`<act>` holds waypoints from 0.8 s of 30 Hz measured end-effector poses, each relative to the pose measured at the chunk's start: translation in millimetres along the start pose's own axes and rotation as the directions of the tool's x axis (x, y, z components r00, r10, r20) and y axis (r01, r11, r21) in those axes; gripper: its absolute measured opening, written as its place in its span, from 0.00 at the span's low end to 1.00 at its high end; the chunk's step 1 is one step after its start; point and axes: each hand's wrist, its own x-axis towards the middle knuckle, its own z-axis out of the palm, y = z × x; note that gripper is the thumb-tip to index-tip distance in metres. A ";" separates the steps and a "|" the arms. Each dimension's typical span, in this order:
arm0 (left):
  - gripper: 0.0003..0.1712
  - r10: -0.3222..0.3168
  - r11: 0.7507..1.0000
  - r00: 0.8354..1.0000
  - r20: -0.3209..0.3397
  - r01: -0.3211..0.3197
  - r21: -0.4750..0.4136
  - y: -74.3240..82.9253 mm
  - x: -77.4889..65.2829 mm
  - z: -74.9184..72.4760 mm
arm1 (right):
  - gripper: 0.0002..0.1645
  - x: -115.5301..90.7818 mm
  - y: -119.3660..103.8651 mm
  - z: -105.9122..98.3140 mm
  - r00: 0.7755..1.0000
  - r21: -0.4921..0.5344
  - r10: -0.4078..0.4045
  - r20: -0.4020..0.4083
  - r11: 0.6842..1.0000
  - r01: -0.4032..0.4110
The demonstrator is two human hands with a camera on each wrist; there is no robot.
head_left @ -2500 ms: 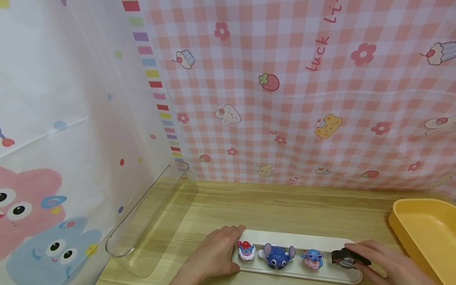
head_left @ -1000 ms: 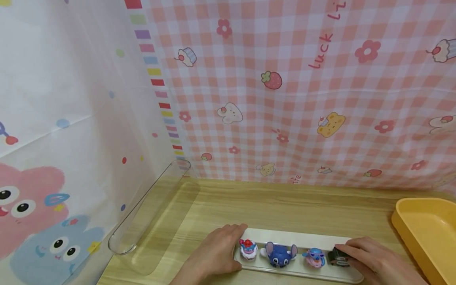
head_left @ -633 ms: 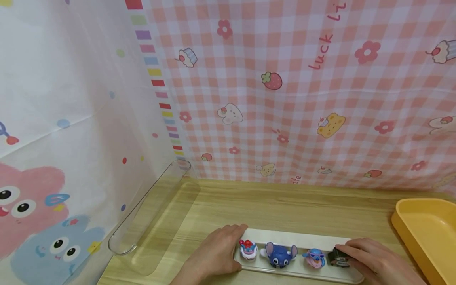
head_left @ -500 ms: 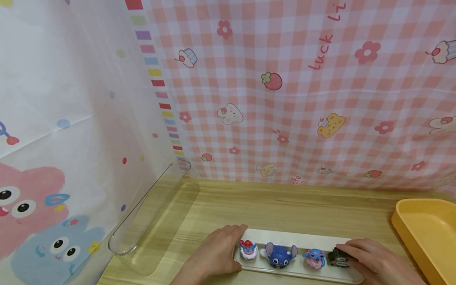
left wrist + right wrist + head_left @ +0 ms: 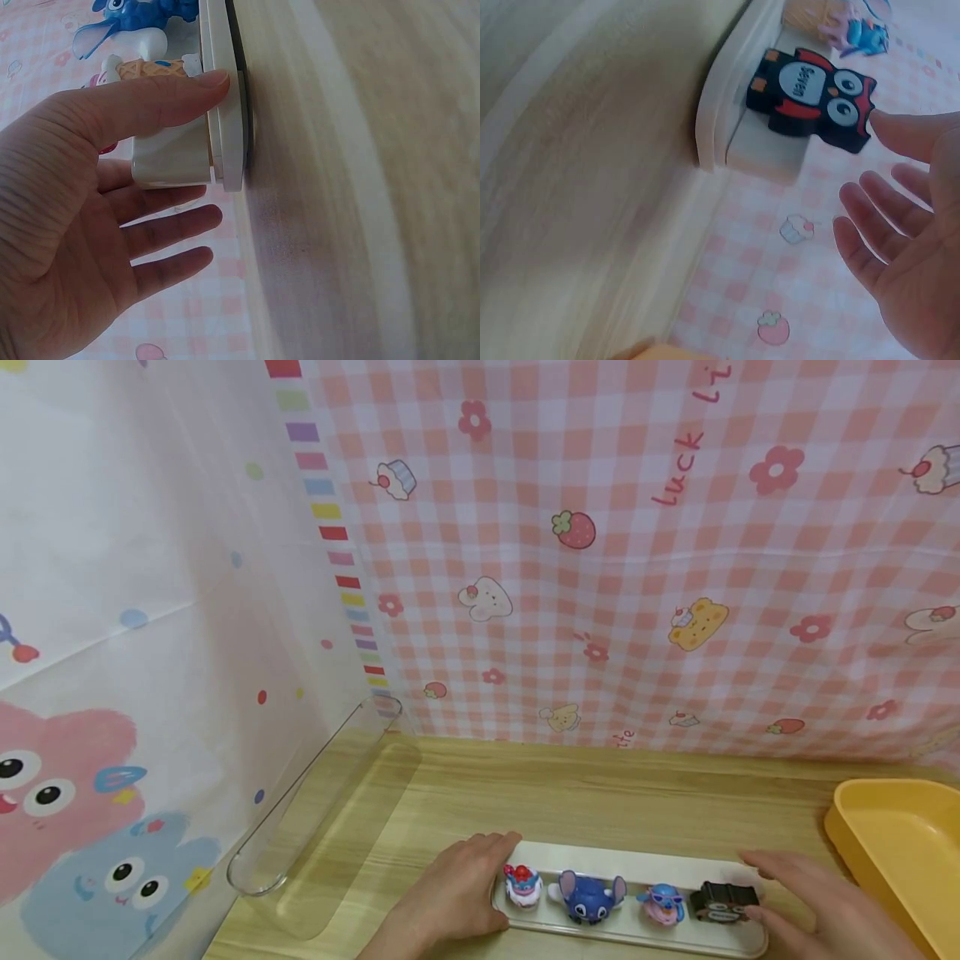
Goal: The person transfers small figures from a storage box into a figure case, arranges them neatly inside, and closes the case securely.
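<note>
A long white display base (image 5: 630,858) lies at the front, carrying a row of small figurines. My left hand (image 5: 453,893) holds its left end, the thumb on the front rim and fingers behind. From left stand a cupcake-like figurine with red top (image 5: 522,887), a big-eared blue figurine (image 5: 591,897) and a blue one in sunglasses (image 5: 662,904). At the right end an owl figurine (image 5: 810,97), black and red with "Seven" on its belly, stands upright. My right hand (image 5: 825,906) is spread beside the owl, thumb tip right at its head, the other fingers apart from it.
A clear plastic cover (image 5: 300,852) rests at the left of the wooden table (image 5: 600,793). At the right edge is a yellow tray (image 5: 862,827). A pink checked cloth (image 5: 525,568) hangs behind, and a white printed cloth (image 5: 150,652) at the left.
The right hand set the owl figurine, earlier held tilted, upright on the base's right end. Since then its fingers have spread and moved off to the right. The left hand has kept its place.
</note>
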 end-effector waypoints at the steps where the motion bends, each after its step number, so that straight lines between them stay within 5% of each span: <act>1: 0.55 0.002 1.000 1.000 -0.001 -0.002 0.000 -0.3 0.1 0.0 | 0.41 0.0 0.3 -2.1 0.998 0.010 0.048 0.029 0.999 -0.048; 8: 0.55 0.011 1.000 1.000 -0.009 -0.011 0.003 -1.6 0.5 0.7 | 0.50 3.2 13.0 -6.0 0.946 0.097 0.234 0.223 0.961 -0.260; 24: 0.55 0.003 1.000 1.000 -0.003 -0.003 0.001 -0.3 -0.5 0.5 | 0.62 -12.4 33.8 12.7 0.828 0.148 0.346 0.441 0.882 -0.447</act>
